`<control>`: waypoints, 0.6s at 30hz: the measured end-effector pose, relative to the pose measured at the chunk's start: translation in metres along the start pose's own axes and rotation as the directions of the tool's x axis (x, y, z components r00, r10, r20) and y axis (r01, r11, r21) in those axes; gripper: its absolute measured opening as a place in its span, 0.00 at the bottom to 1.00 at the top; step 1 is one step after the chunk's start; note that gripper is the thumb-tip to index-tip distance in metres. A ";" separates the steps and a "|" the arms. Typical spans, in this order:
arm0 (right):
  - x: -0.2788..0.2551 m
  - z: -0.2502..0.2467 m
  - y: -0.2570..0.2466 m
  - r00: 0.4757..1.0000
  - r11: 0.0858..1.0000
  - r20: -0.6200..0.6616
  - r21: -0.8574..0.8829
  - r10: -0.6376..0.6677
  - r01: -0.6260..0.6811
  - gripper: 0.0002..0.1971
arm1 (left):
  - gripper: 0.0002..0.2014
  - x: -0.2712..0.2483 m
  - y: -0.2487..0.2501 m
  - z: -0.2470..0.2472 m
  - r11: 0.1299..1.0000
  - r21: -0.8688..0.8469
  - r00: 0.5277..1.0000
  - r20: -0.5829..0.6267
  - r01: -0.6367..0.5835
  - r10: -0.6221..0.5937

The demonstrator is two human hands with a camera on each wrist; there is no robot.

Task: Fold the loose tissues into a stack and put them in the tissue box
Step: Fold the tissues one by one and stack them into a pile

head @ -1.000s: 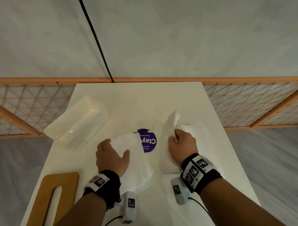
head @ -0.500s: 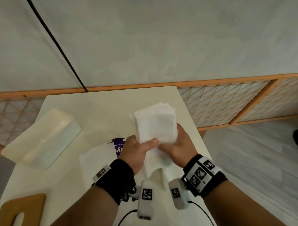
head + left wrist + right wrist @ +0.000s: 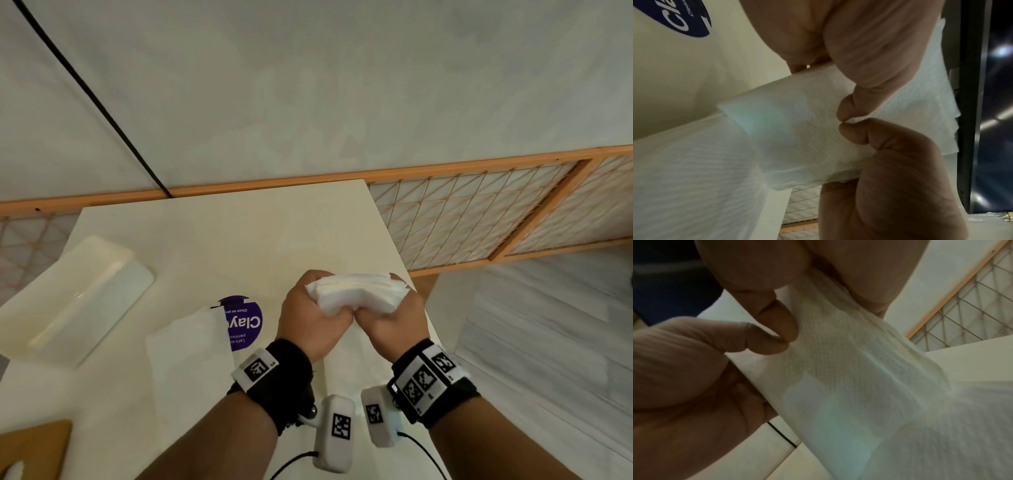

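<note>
Holding a folded tissue stack [image 3: 356, 294] with both hands above the table [image 3: 239, 240].

From the left: the wooden lid [image 3: 34, 448] lies at the near corner, the open tissue box [image 3: 75, 301] stands empty beyond it, and one loose tissue [image 3: 188, 359] lies flat, partly over a purple sticker [image 3: 245, 325]. The left hand [image 3: 311, 325] and the right hand [image 3: 394, 325] both clamp the stack, thumbs pressed close together under it. I judge the folding mostly done; the loose sheet and the boxing remain. The cream table meets a pale wall with a wooden lattice [image 3: 479, 212].
</note>
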State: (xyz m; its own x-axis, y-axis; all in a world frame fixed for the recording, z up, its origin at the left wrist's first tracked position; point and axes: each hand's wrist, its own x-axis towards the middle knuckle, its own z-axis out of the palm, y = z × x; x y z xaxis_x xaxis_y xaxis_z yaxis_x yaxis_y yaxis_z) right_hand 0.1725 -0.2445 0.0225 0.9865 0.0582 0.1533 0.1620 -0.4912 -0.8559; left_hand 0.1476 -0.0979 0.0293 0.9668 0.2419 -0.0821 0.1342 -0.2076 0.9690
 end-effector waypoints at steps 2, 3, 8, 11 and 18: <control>0.004 -0.001 0.002 1.000 0.999 0.018 0.033 0.000 0.000 0.14 | 0.17 0.004 -0.003 0.002 0.999 0.039 1.000 0.002 0.000 0.000; 0.005 0.000 0.002 0.999 0.999 0.034 0.048 0.015 -0.016 0.15 | 0.16 0.006 -0.003 0.003 0.997 0.078 1.000 0.022 0.014 -0.016; 0.016 -0.009 -0.018 0.990 0.969 -0.020 0.211 0.136 -0.129 0.15 | 0.07 0.014 0.021 0.002 0.985 0.166 0.998 0.057 -0.037 0.028; 0.029 -0.026 -0.022 0.991 0.955 -0.046 0.276 0.128 -0.111 0.16 | 0.07 0.020 0.025 -0.007 0.997 0.068 0.999 0.022 -0.034 0.032; 0.012 -0.003 0.029 0.889 0.889 0.174 -0.269 0.423 -0.370 0.10 | 0.19 0.007 -0.045 0.014 0.912 0.121 0.908 0.110 0.391 -0.404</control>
State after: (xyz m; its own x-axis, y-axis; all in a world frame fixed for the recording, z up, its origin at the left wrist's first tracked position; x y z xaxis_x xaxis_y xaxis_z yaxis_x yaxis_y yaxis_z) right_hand 0.1885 -0.2601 0.0009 0.9502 -0.0045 -0.3117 -0.2279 -0.6922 -0.6847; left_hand 0.1511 -0.1005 -0.0179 0.8478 0.1994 -0.4913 0.5267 -0.2099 0.8237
